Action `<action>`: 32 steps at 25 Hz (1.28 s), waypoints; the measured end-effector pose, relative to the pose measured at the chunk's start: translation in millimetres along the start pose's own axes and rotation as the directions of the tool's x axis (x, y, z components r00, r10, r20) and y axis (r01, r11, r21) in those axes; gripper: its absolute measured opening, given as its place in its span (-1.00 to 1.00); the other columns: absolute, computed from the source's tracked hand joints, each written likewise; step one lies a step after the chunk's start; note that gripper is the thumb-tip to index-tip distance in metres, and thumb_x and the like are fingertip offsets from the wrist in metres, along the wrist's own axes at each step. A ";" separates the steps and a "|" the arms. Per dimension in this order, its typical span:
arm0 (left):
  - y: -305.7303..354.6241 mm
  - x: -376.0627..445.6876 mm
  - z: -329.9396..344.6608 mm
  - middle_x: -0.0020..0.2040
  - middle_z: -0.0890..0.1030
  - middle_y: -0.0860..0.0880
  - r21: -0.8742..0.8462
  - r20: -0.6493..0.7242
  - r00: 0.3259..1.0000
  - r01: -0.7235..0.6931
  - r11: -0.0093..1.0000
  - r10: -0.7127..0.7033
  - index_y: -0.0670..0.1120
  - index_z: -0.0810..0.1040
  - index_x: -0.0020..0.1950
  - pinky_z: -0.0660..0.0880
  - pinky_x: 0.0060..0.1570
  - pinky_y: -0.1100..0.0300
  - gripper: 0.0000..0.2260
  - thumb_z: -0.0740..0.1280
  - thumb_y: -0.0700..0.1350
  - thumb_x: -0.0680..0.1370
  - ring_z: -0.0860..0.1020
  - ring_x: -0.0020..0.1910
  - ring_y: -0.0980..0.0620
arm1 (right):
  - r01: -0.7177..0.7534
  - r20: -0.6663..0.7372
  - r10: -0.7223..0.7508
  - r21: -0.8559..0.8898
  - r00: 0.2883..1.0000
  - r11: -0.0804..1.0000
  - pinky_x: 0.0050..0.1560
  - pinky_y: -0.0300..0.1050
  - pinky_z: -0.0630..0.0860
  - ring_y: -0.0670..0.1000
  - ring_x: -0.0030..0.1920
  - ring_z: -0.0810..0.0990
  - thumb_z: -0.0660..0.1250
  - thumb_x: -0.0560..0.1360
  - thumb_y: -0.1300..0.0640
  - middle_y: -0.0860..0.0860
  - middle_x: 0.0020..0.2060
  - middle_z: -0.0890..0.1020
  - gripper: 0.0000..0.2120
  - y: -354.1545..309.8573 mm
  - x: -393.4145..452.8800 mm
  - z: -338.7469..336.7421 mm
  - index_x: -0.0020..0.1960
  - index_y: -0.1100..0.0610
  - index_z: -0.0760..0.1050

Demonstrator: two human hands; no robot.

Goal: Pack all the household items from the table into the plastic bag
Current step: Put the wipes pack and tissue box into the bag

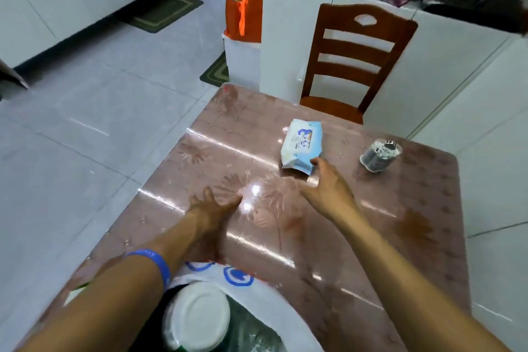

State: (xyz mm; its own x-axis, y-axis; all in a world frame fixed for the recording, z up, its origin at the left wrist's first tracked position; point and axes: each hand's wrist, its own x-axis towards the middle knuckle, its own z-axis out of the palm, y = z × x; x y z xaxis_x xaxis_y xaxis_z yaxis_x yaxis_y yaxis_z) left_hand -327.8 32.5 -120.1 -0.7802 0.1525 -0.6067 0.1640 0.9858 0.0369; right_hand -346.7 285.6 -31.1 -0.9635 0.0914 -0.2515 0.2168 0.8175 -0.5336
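A white and blue pack of wet wipes (301,146) lies on the pink patterned table (357,237), toward its far side. My right hand (328,186) reaches to the pack's near end with fingers spread, thumb tip touching or just short of it. My left hand (213,206) lies flat on the tabletop, fingers straight, holding nothing. To the right of the wipes stands a clear round container of cotton swabs (380,155). A white plastic bag (257,294) with blue print lies open at the near edge, with a white-lidded jar (200,317) inside.
A brown wooden chair (354,63) stands at the table's far side, against white cabinets (285,23). An orange bag (244,8) sits on a white box to the left of them. Tiled floor (100,123) lies to the left of the table.
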 end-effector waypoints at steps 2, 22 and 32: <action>-3.8 3.6 3.7 0.54 -0.22 -0.37 -0.086 0.025 1.000 0.016 0.996 -0.014 0.38 -0.16 0.51 0.15 0.42 -0.32 -0.18 0.35 -0.01 0.51 -0.10 0.47 -0.54 | -0.054 -0.027 0.051 -0.128 0.998 0.990 0.09 0.04 0.42 0.23 0.23 0.47 0.37 0.47 0.03 0.11 0.32 0.40 -0.34 6.0 32.6 13.7 0.47 0.02 0.15; 15.3 -99.7 -98.3 0.56 0.26 -0.01 -0.478 -0.157 0.968 -0.247 0.843 0.194 0.11 0.04 0.59 0.35 0.34 0.09 -0.01 0.58 0.05 0.32 0.34 0.45 -0.05 | -0.066 0.054 0.037 0.821 0.998 0.568 -0.20 -0.18 0.61 -0.08 -0.31 0.66 0.34 0.53 0.23 -0.01 -0.30 0.71 -0.87 -89.7 -141.9 -88.2 -0.16 0.15 0.63; 41.3 -332.2 -88.7 0.02 0.69 0.07 -0.747 -0.652 0.729 -0.664 0.014 -0.210 0.01 0.52 0.21 0.61 -0.12 0.21 -0.49 0.58 -0.23 0.32 0.67 -0.02 0.11 | 0.361 -0.007 -0.397 0.427 0.918 0.829 0.28 0.08 0.46 0.01 0.27 0.53 0.26 0.58 -0.06 0.00 0.25 0.59 -0.74 -151.1 -331.7 -108.4 0.21 0.01 0.52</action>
State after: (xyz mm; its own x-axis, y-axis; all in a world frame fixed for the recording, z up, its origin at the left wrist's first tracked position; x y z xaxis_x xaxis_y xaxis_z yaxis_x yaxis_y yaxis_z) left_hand -115.4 28.8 153.4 -0.9964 -0.0501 0.0679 0.0697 -0.0344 0.9970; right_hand -76.9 193.3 220.5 -0.9716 -0.2363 -0.0134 -0.1017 0.4680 -0.8779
